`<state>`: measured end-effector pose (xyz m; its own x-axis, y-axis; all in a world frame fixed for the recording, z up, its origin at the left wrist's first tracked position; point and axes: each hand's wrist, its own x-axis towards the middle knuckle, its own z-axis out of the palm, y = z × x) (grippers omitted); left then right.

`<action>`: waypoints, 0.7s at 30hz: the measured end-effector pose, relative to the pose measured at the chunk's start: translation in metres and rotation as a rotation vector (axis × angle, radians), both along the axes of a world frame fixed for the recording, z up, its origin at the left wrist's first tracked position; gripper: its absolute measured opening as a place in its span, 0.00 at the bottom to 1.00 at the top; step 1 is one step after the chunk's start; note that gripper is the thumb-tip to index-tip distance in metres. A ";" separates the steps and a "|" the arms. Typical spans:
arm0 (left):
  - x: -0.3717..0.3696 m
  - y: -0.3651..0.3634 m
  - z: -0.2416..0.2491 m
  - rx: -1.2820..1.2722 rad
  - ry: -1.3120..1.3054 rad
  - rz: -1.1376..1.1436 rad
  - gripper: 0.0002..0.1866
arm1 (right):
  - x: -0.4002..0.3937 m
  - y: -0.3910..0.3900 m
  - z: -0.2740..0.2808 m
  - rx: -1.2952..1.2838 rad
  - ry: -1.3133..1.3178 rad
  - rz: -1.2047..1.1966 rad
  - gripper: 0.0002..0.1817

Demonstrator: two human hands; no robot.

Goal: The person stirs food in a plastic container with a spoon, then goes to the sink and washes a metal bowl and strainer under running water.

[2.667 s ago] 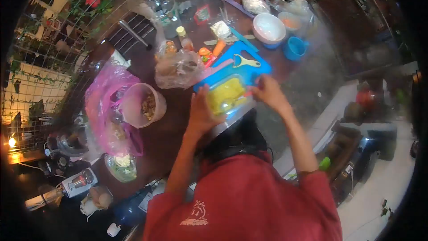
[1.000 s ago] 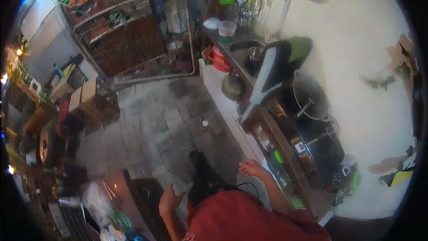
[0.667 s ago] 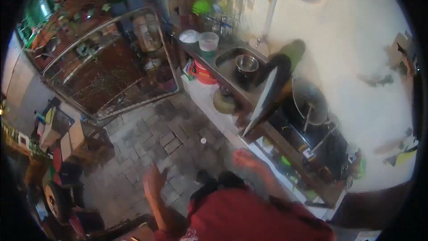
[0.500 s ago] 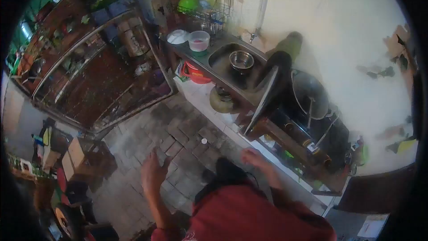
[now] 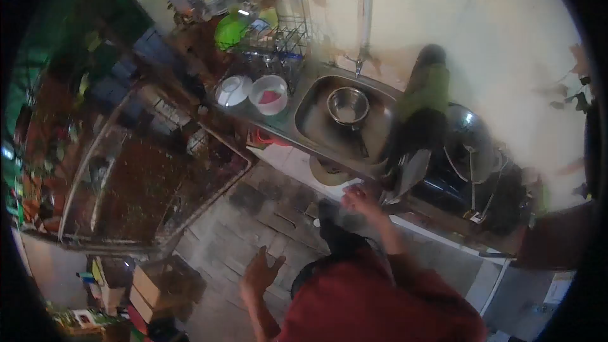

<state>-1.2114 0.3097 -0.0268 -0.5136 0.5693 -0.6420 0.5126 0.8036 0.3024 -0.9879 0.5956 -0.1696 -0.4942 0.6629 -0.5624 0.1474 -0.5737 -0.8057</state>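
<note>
My left hand [image 5: 261, 272] hangs over the paved floor [image 5: 218, 240], its thumb and fingers apart and nothing in it. In front of the counter's edge is my right hand [image 5: 360, 201], somewhat blurred, with loosely bent fingers and no object visible in them. Beyond it lies the steel sink [image 5: 310, 128], which holds a round metal pot [image 5: 348, 106]; a dark handle shows below the pot. On the counter left of the sink stand a white bowl [image 5: 233, 91] and a whitish tub [image 5: 268, 96] with something pink inside. Neither hand touches these.
A wire dish rack [image 5: 291, 25] stands behind the bowls, below a wall with a tap [image 5: 359, 66]. To the right are a wok [image 5: 465, 142] and a black stove [image 5: 437, 180]. A framed panel [image 5: 152, 196] leans at left, near cardboard boxes [image 5: 161, 288].
The view has turned and come closer to the sink, which now shows larger. Both hands appear farther right in view, the right one nearer the counter. Neither has picked anything up.
</note>
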 end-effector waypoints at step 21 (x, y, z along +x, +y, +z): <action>-0.112 0.386 -0.025 0.736 -0.201 -0.865 0.33 | -0.115 0.121 -0.074 -0.084 0.445 -0.279 0.11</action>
